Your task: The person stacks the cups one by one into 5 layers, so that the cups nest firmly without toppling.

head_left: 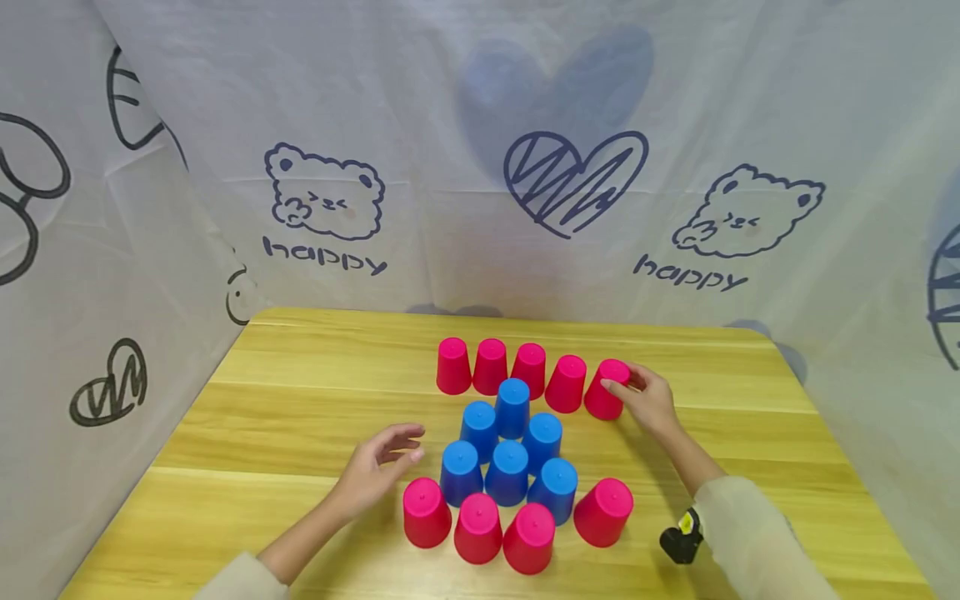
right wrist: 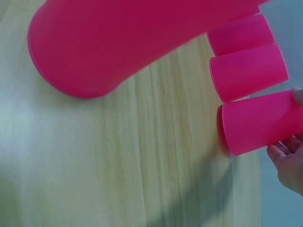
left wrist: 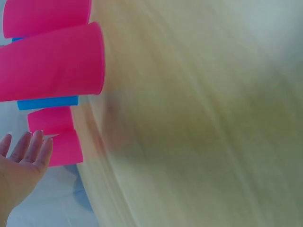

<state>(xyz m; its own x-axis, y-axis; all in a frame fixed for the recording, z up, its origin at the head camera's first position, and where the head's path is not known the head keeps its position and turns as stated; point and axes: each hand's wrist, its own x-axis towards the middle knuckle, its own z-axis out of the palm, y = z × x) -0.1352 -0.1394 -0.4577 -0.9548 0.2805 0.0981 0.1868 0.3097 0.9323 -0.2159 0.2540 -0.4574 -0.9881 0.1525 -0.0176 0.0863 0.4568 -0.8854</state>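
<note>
My right hand (head_left: 651, 402) pinches an upside-down pink plastic cup (head_left: 606, 392) at the right end of the back row, thumb on one side and fingers on the other. In the right wrist view the same pink cup (right wrist: 260, 124) sits in the grip, its rim at or close to the wood. My left hand (head_left: 375, 468), fingers loosely bent and holding nothing, hovers left of the blue cups (head_left: 461, 473) and behind a front pink cup (head_left: 427, 513). The left wrist view shows that hand (left wrist: 23, 165) with fingers spread, near pink cups (left wrist: 52, 61).
Several upside-down blue cups form a triangle mid-table, pointing toward the back row. More pink cups (head_left: 477, 528) stand in front, one pink cup (head_left: 603, 512) apart at right. A black heart-shaped object (head_left: 681, 546) hangs by the right sleeve. A printed cloth (head_left: 450, 250) hangs behind the wooden table (head_left: 300, 383).
</note>
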